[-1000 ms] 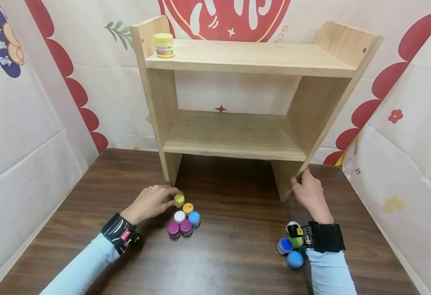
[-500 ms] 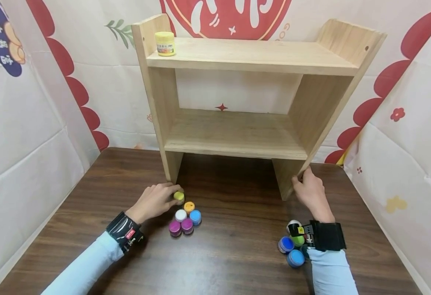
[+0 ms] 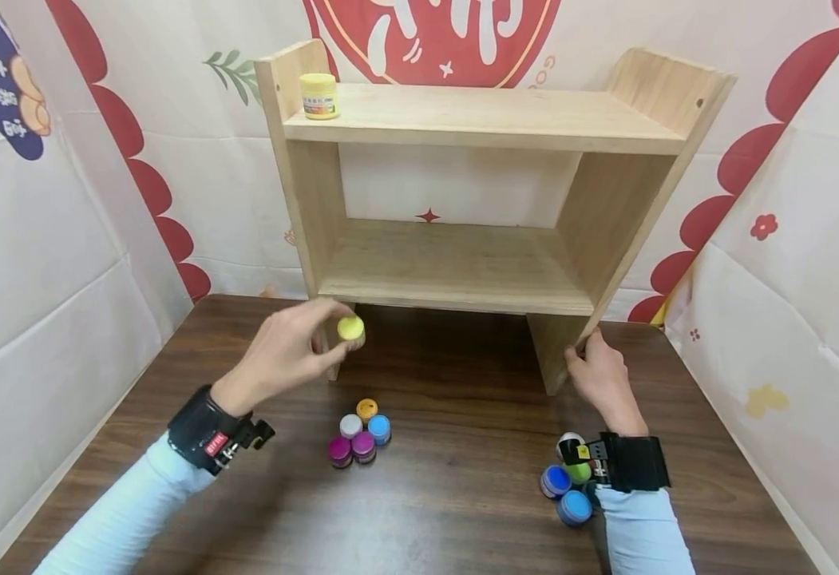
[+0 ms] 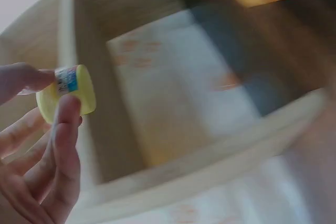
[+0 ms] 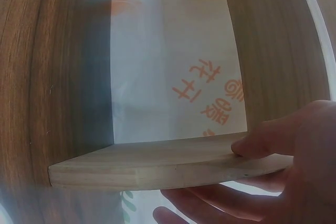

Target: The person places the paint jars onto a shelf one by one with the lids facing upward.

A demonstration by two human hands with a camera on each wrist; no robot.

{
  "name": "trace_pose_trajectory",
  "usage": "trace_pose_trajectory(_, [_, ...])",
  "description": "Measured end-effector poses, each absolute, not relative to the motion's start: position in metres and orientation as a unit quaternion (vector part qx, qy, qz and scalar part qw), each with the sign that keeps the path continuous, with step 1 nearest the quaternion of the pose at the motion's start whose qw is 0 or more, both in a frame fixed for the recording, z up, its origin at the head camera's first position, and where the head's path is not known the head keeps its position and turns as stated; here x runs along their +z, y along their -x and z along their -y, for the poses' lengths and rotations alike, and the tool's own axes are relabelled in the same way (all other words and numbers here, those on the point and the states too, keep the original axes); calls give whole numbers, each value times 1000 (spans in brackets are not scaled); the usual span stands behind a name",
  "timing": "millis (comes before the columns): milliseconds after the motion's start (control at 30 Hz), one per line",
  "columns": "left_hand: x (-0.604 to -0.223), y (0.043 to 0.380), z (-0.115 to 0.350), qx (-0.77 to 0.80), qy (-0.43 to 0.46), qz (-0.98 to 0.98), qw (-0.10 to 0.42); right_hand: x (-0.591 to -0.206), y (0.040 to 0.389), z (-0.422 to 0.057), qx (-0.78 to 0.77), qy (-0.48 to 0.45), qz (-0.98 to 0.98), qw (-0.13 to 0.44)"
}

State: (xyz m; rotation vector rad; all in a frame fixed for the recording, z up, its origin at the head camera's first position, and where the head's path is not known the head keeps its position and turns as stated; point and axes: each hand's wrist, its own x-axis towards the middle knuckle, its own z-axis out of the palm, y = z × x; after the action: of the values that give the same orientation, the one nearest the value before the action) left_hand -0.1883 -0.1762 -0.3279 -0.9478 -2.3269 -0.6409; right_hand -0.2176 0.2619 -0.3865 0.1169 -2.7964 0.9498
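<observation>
My left hand pinches a small yellow paint jar between thumb and fingers, raised above the table in front of the shelf's left leg. In the left wrist view the jar shows a small printed label on its side. My right hand grips the lower right side panel of the wooden shelf, thumb on the inner face and fingers outside, as the right wrist view also shows on the panel. A larger yellow jar stands at the left end of the top shelf.
On the brown table, several small jars cluster left of centre: an orange one, a white one, a light blue one and two purple ones. More jars, including a dark blue one, stand by the right wrist.
My left hand has lifted the yellow paint jar off the table, up from behind the orange jar. My right hand keeps its grip on the shelf panel.
</observation>
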Motion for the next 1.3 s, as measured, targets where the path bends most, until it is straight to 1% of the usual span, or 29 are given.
trace_pose_trajectory(100, [-290, 186, 172, -257, 386, 826, 319, -386, 218, -260, 319, -41, 942, 92])
trace_pose_trajectory(300, [-216, 179, 156, -288, 437, 762, 382, -387, 218, -262, 320, -39, 942, 90])
trace_pose_trajectory(500, [-170, 196, 152, -251, 424, 735, 466, -388, 217, -264, 319, -35, 943, 84])
trace_pose_trajectory(667, [-140, 216, 145, -202, 396, 740, 504, -389, 217, -265, 315, -31, 945, 85])
trace_pose_trajectory(700, [-136, 219, 143, -189, 386, 746, 508, -390, 217, -265, 314, -31, 945, 85])
trace_pose_trajectory(767, [-131, 225, 140, -175, 357, 770, 499, -392, 216, -265, 313, -32, 945, 84])
trace_pose_trajectory(900, [-127, 234, 137, -157, 311, 818, 457, -394, 215, -265, 312, -32, 946, 82])
trace_pose_trajectory(1033, [-121, 239, 136, -147, 295, 843, 426, -394, 215, -264, 310, -33, 946, 87])
trace_pose_trajectory(1167, [-114, 240, 134, -130, 278, 858, 412, -390, 217, -264, 313, -35, 945, 92])
trace_pose_trajectory(1300, [-111, 238, 133, -107, 258, 867, 413, -387, 218, -264, 310, -39, 945, 98])
